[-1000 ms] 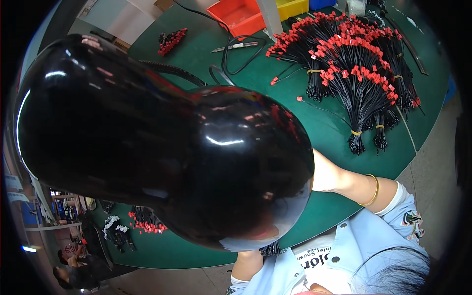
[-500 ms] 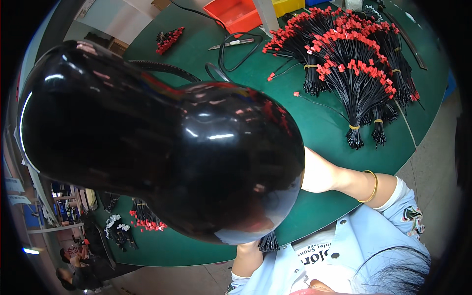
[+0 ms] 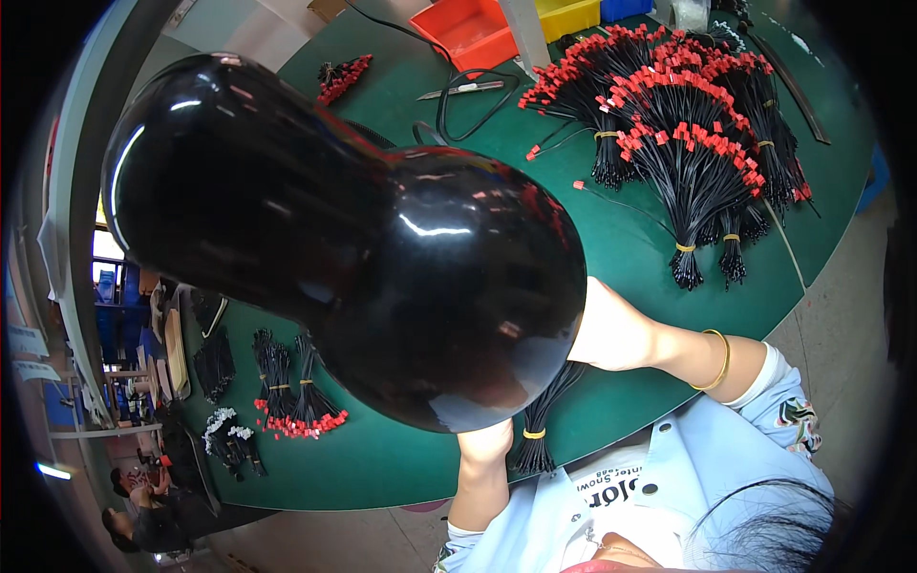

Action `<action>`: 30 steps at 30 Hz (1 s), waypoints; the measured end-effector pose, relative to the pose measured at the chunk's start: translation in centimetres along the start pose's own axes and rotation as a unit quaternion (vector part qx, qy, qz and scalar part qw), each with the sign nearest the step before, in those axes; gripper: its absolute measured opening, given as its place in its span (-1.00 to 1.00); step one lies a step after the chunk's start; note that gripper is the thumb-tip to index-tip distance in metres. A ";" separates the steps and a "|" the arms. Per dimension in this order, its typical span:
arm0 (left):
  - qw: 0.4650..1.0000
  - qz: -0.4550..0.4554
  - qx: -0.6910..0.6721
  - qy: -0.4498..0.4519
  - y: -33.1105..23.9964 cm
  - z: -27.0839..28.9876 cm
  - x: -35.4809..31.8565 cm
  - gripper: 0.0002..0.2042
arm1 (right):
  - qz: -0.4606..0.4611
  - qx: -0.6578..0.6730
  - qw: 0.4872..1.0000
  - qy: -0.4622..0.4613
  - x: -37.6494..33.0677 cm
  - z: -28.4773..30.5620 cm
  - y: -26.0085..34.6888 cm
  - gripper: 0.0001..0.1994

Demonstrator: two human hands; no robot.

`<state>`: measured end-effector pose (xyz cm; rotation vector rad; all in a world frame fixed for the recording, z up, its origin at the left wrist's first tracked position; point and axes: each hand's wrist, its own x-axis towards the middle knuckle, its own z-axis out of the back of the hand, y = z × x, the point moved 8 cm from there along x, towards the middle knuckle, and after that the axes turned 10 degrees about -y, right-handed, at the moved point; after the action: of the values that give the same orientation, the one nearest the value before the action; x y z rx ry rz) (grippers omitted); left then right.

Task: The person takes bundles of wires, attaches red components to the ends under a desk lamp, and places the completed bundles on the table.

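Note:
A large glossy black rounded shape point(image 3: 458, 286), wide at one end and bulging at the other, blocks the middle of the view. My left hand point(image 3: 487, 441) reaches behind its lower edge, and my right hand point(image 3: 616, 325), with a gold bangle on the wrist, goes behind its right side. All the fingers are hidden, so whether either hand holds anything does not show. Between my hands, a bundle of black cables point(image 3: 546, 406) with a yellow tie comes out from under the black shape, its loose ends toward my body.
Many tied black cable bundles with red connectors point(image 3: 688, 162) are heaped at the right. Smaller red-ended bundles point(image 3: 296, 387) and white-ended ones point(image 3: 229, 439) lie at the left. Red point(image 3: 468, 33) and yellow point(image 3: 568, 17) bins, a knife point(image 3: 460, 91) and a cord stand farther back on the green table point(image 3: 621, 401).
The black shape sits higher at its lower edge, uncovering more of the cable bundle between my hands and of the left-hand bundles. Both hands remain behind it.

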<state>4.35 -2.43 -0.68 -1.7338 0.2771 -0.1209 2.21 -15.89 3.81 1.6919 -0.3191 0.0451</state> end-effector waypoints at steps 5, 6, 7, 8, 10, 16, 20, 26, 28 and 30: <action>0.997 0.022 -0.041 -0.062 0.4 0.5 -0.1 -0.89 | -0.012 0.061 0.998 0.004 0.0 0.3 -0.3 -0.79; 0.997 0.028 -0.044 -0.056 0.5 0.4 -0.2 -0.91 | 0.004 0.049 0.999 0.001 0.1 0.5 -0.4 -0.79; 0.997 0.033 -0.049 -0.051 0.6 0.4 -0.2 -0.92 | -0.001 0.043 0.999 0.000 0.0 0.6 -0.5 -0.79; 0.996 0.034 -0.043 -0.065 0.7 0.6 -0.2 -0.92 | -0.005 0.038 0.999 -0.001 0.1 0.5 -0.7 -0.80; 0.996 0.036 -0.037 -0.078 0.7 0.7 -0.1 -0.91 | -0.016 0.061 0.998 -0.005 0.0 0.4 -1.1 -0.79; 0.991 -0.053 0.125 0.022 -1.3 -1.2 -0.4 -0.92 | 0.022 -0.076 0.997 -0.001 -0.2 0.3 0.1 -0.75; 0.995 -0.002 0.089 -0.038 -0.3 -0.5 -1.3 -0.80 | -0.034 -0.014 0.999 0.009 -0.3 -0.1 -0.9 -0.75; 0.996 0.026 0.079 -0.019 -0.3 -0.6 -1.3 -0.84 | -0.051 0.022 0.998 0.013 -0.3 0.0 -1.1 -0.77; 0.998 0.035 0.032 -0.030 0.1 0.4 -1.0 -0.88 | -0.087 0.106 0.991 0.001 0.0 0.2 -1.2 -0.79; 0.987 0.055 -0.143 -0.049 -1.0 0.1 -0.6 -0.85 | -0.159 0.208 0.964 -0.043 0.3 1.1 -1.8 -0.80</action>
<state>3.95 -2.04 0.28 -1.9981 0.3285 0.0901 2.76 -16.86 1.98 2.1497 -0.0993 -0.2132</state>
